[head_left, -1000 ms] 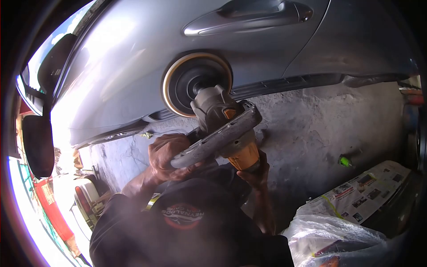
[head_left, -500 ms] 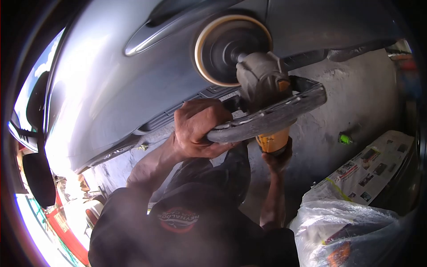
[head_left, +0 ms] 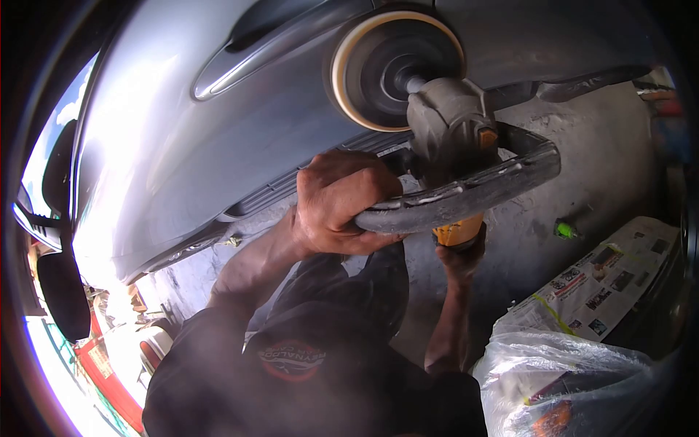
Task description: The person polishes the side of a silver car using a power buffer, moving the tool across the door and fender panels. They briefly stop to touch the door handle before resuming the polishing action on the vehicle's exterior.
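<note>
A rotary polisher [head_left: 448, 138] with a grey head and a yellow body presses its round foam pad [head_left: 389, 69] flat against a silver car door [head_left: 218, 138], just right of the door handle [head_left: 262, 54]. My left hand [head_left: 338, 200] grips the left end of the grey bail handle [head_left: 473, 193]. My right hand [head_left: 460, 255] wraps the yellow body from below, mostly hidden behind the tool.
A side mirror [head_left: 62, 291] sticks out at the far left. A rough concrete floor [head_left: 568, 167] lies under the car. A clear plastic bag [head_left: 568, 379] and taped newspaper [head_left: 604, 277] sit at lower right. A small green object [head_left: 564, 229] lies on the floor.
The polisher and both hands have moved right and upward along the door, so the pad now sits beside the door handle. Both grips are unchanged.
</note>
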Tool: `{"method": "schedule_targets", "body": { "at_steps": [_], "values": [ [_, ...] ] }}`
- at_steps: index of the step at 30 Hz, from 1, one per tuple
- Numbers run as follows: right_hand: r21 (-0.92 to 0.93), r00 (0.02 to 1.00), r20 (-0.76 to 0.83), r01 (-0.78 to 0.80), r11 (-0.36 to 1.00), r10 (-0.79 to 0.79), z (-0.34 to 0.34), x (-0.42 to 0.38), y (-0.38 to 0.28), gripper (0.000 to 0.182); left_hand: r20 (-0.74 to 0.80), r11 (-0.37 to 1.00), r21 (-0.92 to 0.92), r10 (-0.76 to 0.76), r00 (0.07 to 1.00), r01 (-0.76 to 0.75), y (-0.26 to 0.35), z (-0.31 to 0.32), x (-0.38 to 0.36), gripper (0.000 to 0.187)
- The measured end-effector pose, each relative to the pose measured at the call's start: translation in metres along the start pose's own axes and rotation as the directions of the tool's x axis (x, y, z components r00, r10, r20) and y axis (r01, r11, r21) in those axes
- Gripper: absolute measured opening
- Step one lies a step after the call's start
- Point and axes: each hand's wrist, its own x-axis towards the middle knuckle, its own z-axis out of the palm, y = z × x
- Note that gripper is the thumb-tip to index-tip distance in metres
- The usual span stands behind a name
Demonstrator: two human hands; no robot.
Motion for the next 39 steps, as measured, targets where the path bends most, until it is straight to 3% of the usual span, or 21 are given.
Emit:
{"method": "schedule_targets", "body": {
  "at_steps": [1, 8, 11, 16, 20, 28, 34, 36, 37, 39],
  "values": [
    [-0.049, 1.000, 0.013, 0.011, 0.999, -0.011, 0.001, -0.002, 0.001, 0.101, 0.003, 1.000, -0.006, 0.000, 1.000, 0.000, 0.000, -0.002, -0.003, 0.025],
    [0.121, 0.997, -0.073, -0.006, 0.993, 0.015, -0.002, 0.012, -0.004, 0.108, -0.017, 1.000, 0.005, 0.029, 0.999, -0.029, -0.007, 0.010, 0.009, 0.024],
    [0.182, 0.995, -0.073, -0.048, 0.982, 0.063, -0.001, 0.019, -0.009, 0.109, 0.037, 1.000, 0.003, -0.023, 0.999, 0.023, -0.007, 0.015, 0.024, 0.024],
    [0.282, 0.993, -0.071, -0.072, 0.957, 0.095, 0.020, 0.006, 0.010, 0.105, 0.137, 0.997, 0.044, 0.052, 0.989, -0.059, -0.003, 0.015, 0.030, 0.027],
    [0.343, 0.974, 0.028, -0.221, 0.913, 0.225, 0.050, -0.020, 0.019, 0.098, 0.165, 0.995, 0.086, 0.042, 0.985, -0.057, 0.008, 0.002, 0.013, 0.026],
    [0.351, 0.942, 0.216, -0.320, 0.880, 0.257, 0.120, -0.095, 0.031, 0.081, 0.211, 0.982, 0.179, 0.016, 0.977, -0.055, 0.035, -0.053, -0.042, 0.038],
    [0.307, 0.939, 0.268, -0.294, 0.905, 0.215, 0.164, -0.133, 0.035, 0.069, 0.155, 0.986, 0.158, -0.084, 0.984, 0.059, 0.063, -0.103, -0.078, 0.021],
    [0.091, 0.973, 0.229, -0.056, 0.994, 0.034, 0.178, -0.137, 0.029, 0.065, 0.129, 0.974, 0.227, -0.060, 0.990, 0.029, 0.069, -0.117, -0.092, 0.024],
    [-0.129, 0.972, 0.203, 0.146, 0.981, -0.118, 0.184, -0.137, 0.023, 0.064, 0.158, 0.972, 0.230, -0.073, 0.985, 0.036, 0.073, -0.127, -0.096, 0.026],
    [0.064, 0.965, 0.259, -0.055, 0.996, 0.036, 0.197, -0.150, 0.016, 0.076, 0.224, 0.972, 0.233, -0.096, 0.970, 0.043, 0.083, -0.150, -0.103, 0.030]
  ]
}}
